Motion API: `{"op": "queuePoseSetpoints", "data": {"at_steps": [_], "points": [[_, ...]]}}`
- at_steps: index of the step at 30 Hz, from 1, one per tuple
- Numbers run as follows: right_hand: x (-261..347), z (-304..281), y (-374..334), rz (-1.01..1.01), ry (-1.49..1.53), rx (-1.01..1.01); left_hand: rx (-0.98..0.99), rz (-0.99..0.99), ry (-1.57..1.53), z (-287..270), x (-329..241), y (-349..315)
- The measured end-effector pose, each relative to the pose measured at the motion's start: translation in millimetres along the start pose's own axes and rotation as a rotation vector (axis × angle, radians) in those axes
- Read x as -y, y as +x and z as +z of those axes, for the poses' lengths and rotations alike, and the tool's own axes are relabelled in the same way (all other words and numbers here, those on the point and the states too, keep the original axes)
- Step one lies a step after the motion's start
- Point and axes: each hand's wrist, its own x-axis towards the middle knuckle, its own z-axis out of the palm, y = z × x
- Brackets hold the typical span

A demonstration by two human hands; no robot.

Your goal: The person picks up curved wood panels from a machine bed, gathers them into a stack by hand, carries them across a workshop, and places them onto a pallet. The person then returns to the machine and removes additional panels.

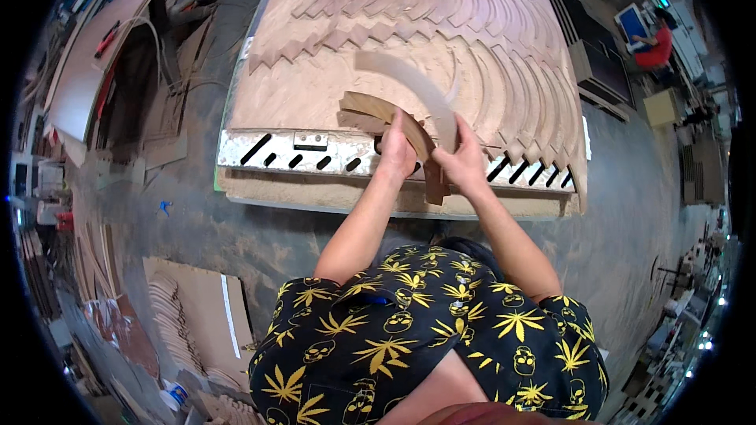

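Both of my hands are over the near edge of a dusty machine bed. My left hand [398, 149] is closed round a stack of curved wooden strips [370, 107], whose ends fan out to the left and hang down between my hands. In my right hand [463, 159] is a single pale curved strip [407, 76], gripped near its lower end and arching up and to the left above the sawdust. Beyond them, rows of cut curved pieces [512, 98] lie in the sheet, some with pointed ends, with sawdust between them.
A metal rail [346, 157] with slots runs along the near edge of the bed. At lower left, a board [209, 303] carries stacked curved pieces. A worktable [118, 47] stands at far left. A person in red [655, 49] sits at a screen on the far right.
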Motion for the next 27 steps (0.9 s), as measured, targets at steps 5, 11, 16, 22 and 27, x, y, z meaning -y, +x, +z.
{"op": "queuePoseSetpoints", "data": {"at_steps": [5, 11, 16, 22, 27], "points": [[-13, 1, -11, -0.285, -0.325, 0.008, 0.011, 0.051, -0.010, 27, 5, -3], [-36, -8, -13, -0.221, -0.468, -0.043, -0.111, 0.103, 0.034, 13, 2, 7], [-79, -98, 63, 0.446, -0.789, -0.400, -0.177, 0.084, 0.038, 12, -3, -8], [-129, -118, 102, 0.761, -0.875, -0.527, -0.189, 0.144, 0.031, -6, -27, -27], [-127, -120, 127, 0.917, -0.553, -0.702, -0.202, 0.182, -0.002, -26, -39, -45]]}}
